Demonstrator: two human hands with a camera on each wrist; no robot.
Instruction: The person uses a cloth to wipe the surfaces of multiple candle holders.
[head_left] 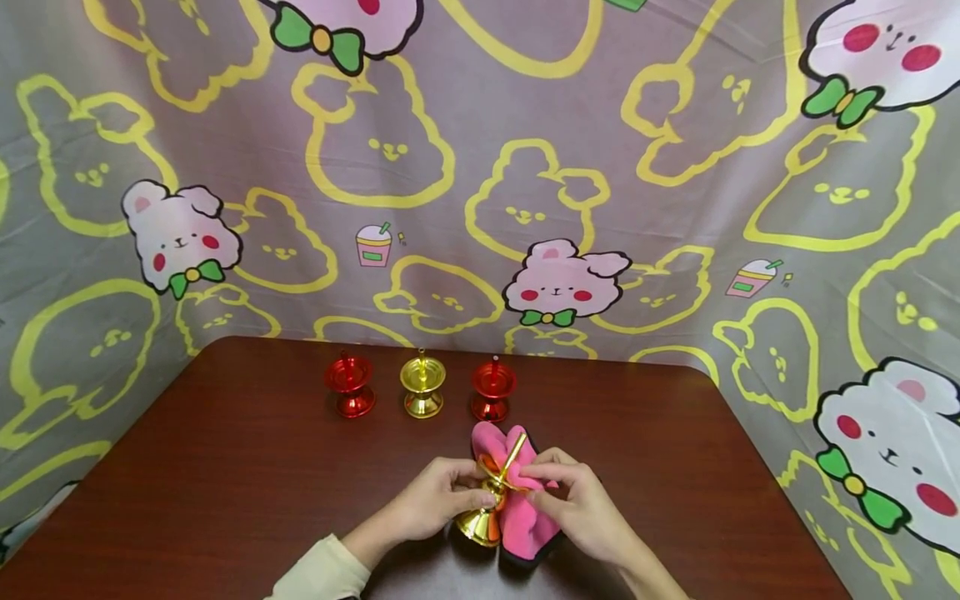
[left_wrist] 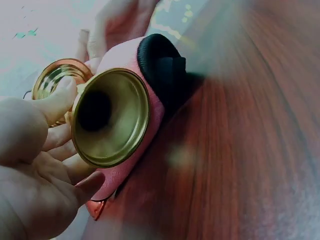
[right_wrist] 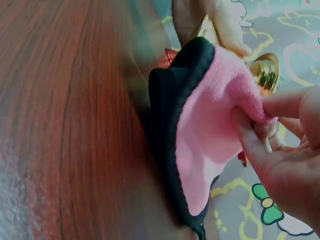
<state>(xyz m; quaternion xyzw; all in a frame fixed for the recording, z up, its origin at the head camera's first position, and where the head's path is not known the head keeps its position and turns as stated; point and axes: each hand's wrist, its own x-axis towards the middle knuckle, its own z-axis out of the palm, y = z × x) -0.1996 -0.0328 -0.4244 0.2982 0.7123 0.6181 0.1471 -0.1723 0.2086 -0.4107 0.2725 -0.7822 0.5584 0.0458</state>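
Note:
A gold candle holder (head_left: pixel 480 527) with a flared base, a dish and an upright spike is tilted over the near middle of the table. My left hand (head_left: pixel 438 502) grips it at the stem; its hollow base (left_wrist: pixel 112 120) faces the left wrist camera. A pink cloth (head_left: pixel 525 521) with a black edge lies against the holder's right side. My right hand (head_left: pixel 577 504) pinches a fold of this cloth by the dish, as the right wrist view shows with the pink fabric (right_wrist: pixel 215 120) between thumb and fingers.
Behind my hands stand a red candle holder (head_left: pixel 350 387), a gold one (head_left: pixel 423 386) and another red one (head_left: pixel 492 390) in a row. They are on a dark wooden table (head_left: pixel 247 467). A patterned curtain (head_left: pixel 465 108) surrounds its back and sides.

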